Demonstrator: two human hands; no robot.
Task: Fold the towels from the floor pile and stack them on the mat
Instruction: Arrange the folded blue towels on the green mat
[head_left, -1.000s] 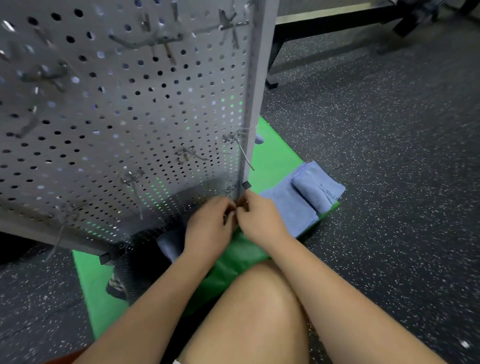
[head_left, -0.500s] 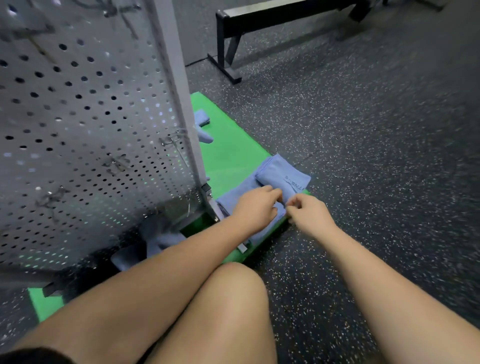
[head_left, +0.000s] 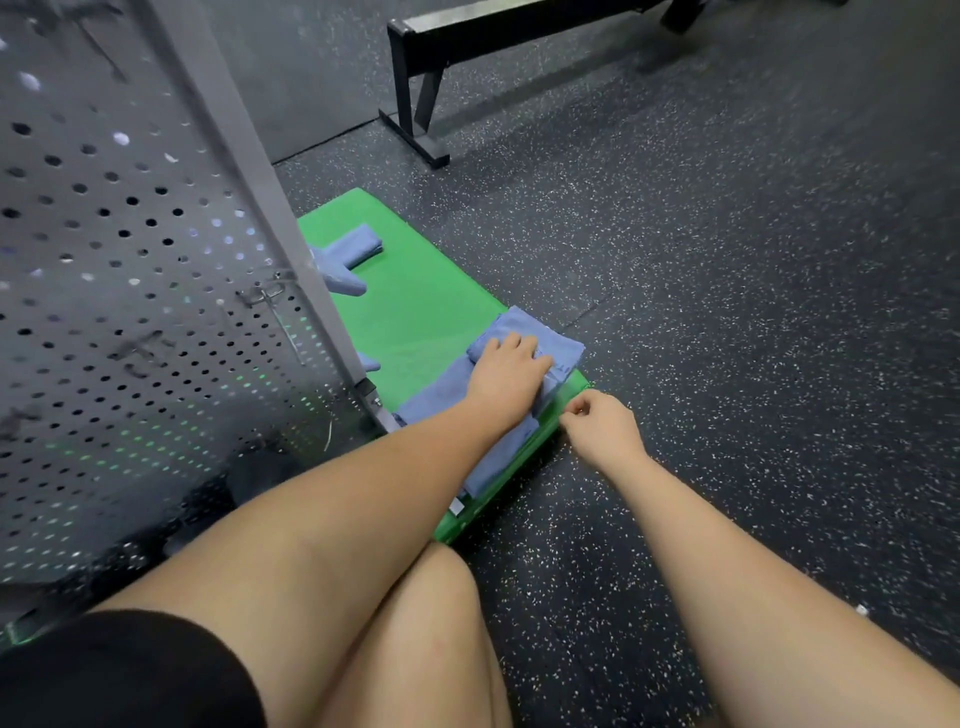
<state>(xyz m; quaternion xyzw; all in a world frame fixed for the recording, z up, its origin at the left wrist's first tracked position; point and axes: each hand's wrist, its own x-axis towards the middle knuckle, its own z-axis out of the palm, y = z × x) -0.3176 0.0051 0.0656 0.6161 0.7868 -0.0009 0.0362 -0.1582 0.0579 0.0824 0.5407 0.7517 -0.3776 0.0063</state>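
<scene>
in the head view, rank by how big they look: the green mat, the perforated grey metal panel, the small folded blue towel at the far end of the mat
1. Perforated grey metal panel, though it stands nearest the camera.
2. Green mat.
3. Small folded blue towel.

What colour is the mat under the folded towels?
Bright green mat, seen best in the head view; the folded towels on it are blue.

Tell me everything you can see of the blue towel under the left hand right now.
The towel is blue-grey, soft cloth, folded into a thick bundle with a small printed mark near its right edge. It lies atop a flatter blue towel at the green mat's right edge, by the speckled floor. The left hand lies palm-down on it, fingers spread. The right hand, loosely curled, sits at the mat's edge beside it; whether it pinches cloth is unclear.
</scene>
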